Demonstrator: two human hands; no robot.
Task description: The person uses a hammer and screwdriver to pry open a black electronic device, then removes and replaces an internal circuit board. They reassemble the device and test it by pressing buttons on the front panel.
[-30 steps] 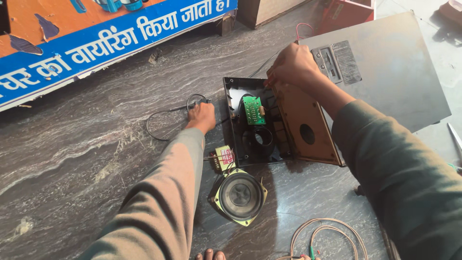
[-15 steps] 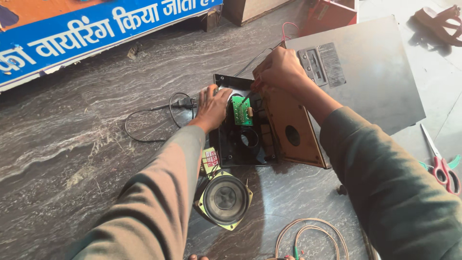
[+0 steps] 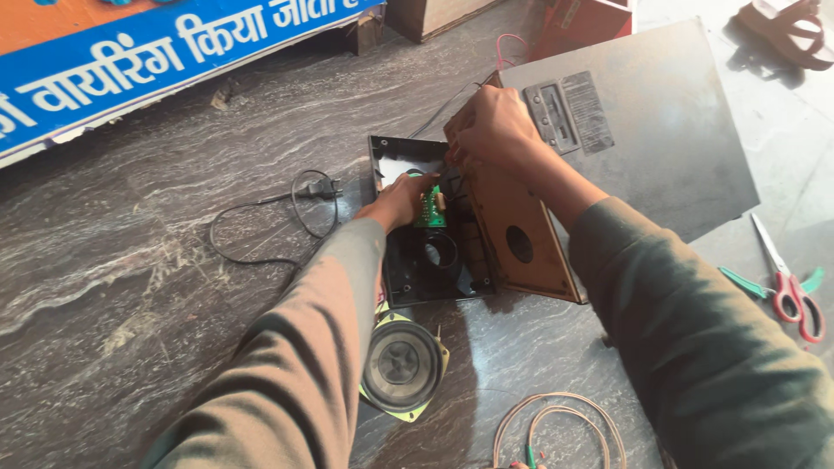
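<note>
Left hand (image 3: pixel 401 200) now inside black plastic shell (image 3: pixel 408 278), pinching green board (image 3: pixel 429 208); right hand (image 3: pixel 491 130) gripping brown panel (image 3: pixel 521 234).

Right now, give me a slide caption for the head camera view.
Left hand on the green circuit board in an open black speaker housing; right hand grips the brown panel, loose speaker driver nearby.

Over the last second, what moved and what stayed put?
The left hand left the black power cord on the floor and moved right into the open black case, onto the green circuit board. The cord now lies free. The right hand stays gripping the brown wooden panel at its top edge. Round speaker and wire coil unchanged.
</note>
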